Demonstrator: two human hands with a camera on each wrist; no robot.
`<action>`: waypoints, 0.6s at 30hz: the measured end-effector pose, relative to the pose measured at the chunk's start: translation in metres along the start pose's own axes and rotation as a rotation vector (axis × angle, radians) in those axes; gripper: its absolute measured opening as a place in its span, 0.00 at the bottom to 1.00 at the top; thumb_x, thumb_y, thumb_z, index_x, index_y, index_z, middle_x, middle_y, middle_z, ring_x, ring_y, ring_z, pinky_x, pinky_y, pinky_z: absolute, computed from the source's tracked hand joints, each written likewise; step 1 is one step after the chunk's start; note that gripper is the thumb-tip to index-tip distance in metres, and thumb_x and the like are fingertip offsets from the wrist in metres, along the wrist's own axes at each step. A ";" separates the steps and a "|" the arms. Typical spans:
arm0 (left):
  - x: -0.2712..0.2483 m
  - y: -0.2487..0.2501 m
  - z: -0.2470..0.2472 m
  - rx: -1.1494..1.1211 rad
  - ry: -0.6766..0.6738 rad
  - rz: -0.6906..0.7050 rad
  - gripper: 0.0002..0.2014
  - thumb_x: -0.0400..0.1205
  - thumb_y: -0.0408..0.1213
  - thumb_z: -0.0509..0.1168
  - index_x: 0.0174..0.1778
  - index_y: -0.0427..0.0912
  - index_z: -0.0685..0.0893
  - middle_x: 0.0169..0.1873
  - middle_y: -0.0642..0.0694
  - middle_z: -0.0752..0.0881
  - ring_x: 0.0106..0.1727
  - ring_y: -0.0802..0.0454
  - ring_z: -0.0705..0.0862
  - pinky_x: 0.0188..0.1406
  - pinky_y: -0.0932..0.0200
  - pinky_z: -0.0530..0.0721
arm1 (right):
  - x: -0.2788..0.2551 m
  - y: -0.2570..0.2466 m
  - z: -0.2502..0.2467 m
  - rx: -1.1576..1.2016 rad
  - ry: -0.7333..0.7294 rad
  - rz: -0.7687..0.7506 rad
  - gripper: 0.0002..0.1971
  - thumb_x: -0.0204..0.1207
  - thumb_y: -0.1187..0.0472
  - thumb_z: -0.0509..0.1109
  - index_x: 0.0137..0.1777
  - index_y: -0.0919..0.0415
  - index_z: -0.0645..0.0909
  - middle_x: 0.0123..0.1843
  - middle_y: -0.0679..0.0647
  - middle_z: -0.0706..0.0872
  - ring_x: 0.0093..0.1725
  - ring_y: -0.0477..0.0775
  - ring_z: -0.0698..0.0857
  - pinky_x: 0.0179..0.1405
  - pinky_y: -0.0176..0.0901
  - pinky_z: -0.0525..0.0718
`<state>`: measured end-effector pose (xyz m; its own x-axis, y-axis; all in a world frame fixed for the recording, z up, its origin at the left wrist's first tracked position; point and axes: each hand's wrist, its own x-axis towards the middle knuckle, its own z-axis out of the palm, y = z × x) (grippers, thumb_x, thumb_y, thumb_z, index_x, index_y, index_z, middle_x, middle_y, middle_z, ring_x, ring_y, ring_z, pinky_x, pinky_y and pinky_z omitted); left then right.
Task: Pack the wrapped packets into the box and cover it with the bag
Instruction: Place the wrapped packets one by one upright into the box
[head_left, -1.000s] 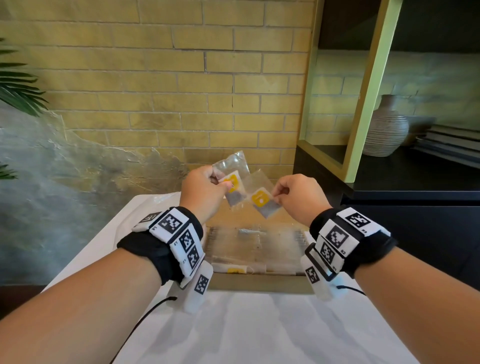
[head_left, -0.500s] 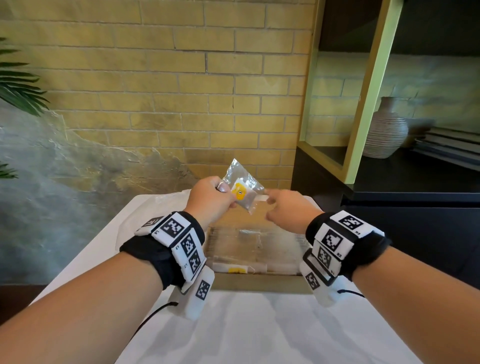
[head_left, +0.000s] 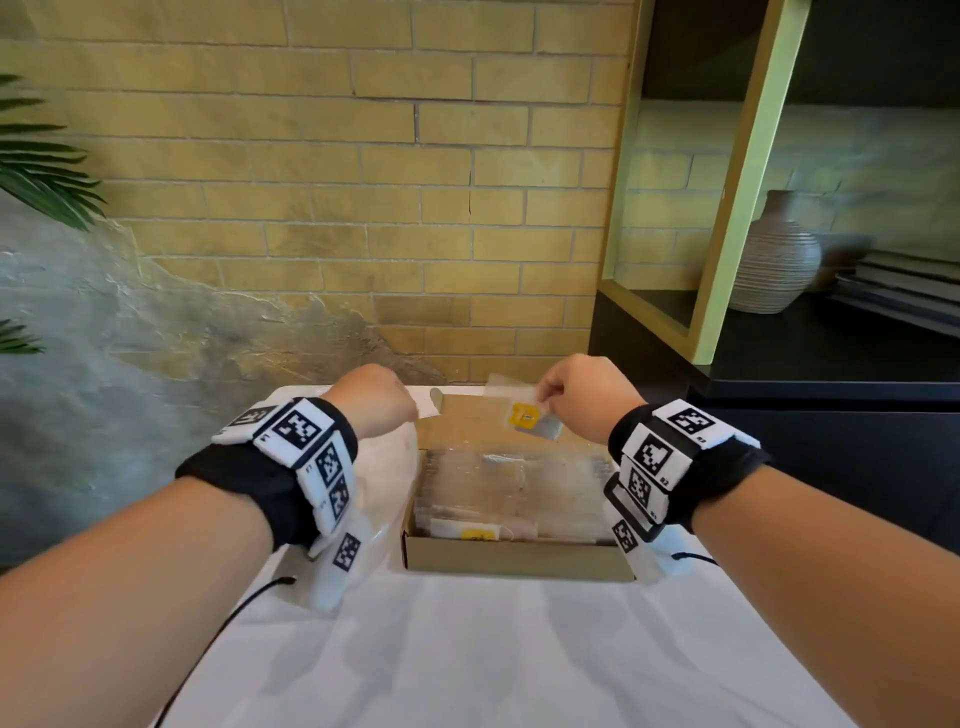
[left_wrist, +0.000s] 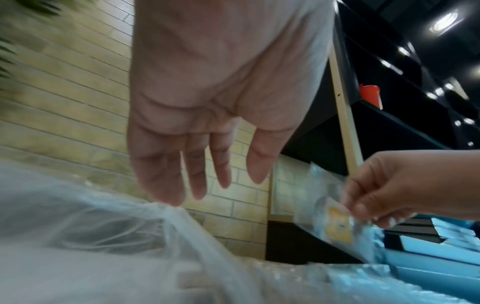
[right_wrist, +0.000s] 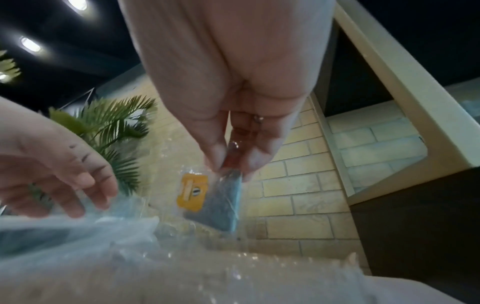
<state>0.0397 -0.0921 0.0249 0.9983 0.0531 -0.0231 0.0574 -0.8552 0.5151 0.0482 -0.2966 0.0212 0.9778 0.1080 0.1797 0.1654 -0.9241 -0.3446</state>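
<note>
Right hand (head_left: 576, 397): fingers and thumb pinch one packet (head_left: 530, 418) by its upper edge — the grip is closed on it. It is raised over the far half of the box (head_left: 514, 558).
Packet: clear wrap with a yellow label and a dark piece inside; it hangs tilted from the fingertips (right_wrist: 221, 158), clear of the packets below. In the left wrist view it is blurred.
Left hand (head_left: 376, 397): fingers straight and relaxed, pointing down, holding nothing — the grip is open. It hovers over the bag (head_left: 387, 467), at the box's far left corner; whether the fingertips (left_wrist: 168, 195) touch the plastic I cannot tell.
Box: brown cardboard, open on top, standing on the bench (head_left: 493, 649) between the two wrists. It is filled with a row of clear wrapped packets (head_left: 514, 486) standing on edge; one at the near wall shows a yellow label.
Bag: thin clear plastic, crumpled, lying on the bench just beside the box's left wall.
Bench: covered in white cloth, set against a yellow brick wall (head_left: 363, 182).
Shelf (head_left: 831, 353): dark, to the right, carrying a ribbed vase (head_left: 776, 260).
</note>
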 end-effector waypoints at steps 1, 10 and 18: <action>-0.003 -0.004 -0.003 0.094 -0.035 -0.045 0.16 0.84 0.35 0.60 0.65 0.31 0.80 0.57 0.37 0.81 0.50 0.43 0.77 0.37 0.57 0.74 | 0.002 0.000 0.004 -0.068 -0.058 -0.013 0.14 0.79 0.69 0.60 0.54 0.58 0.86 0.58 0.56 0.86 0.59 0.57 0.83 0.59 0.45 0.81; -0.010 -0.036 0.021 0.580 -0.375 -0.161 0.24 0.83 0.48 0.60 0.72 0.39 0.75 0.72 0.43 0.76 0.73 0.46 0.73 0.70 0.55 0.71 | -0.006 -0.004 0.023 -0.254 -0.353 -0.071 0.29 0.84 0.48 0.55 0.81 0.56 0.56 0.83 0.57 0.58 0.80 0.64 0.61 0.78 0.64 0.58; -0.007 -0.043 0.030 0.705 -0.497 -0.112 0.25 0.86 0.44 0.54 0.80 0.48 0.64 0.78 0.47 0.68 0.77 0.46 0.67 0.75 0.53 0.66 | -0.055 -0.008 0.036 -0.298 -0.599 -0.143 0.37 0.79 0.34 0.42 0.83 0.51 0.38 0.84 0.55 0.35 0.83 0.63 0.39 0.79 0.63 0.42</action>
<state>0.0301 -0.0713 -0.0226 0.8647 0.0650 -0.4980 -0.0178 -0.9870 -0.1597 -0.0023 -0.2825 -0.0192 0.8658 0.3412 -0.3660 0.3395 -0.9379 -0.0712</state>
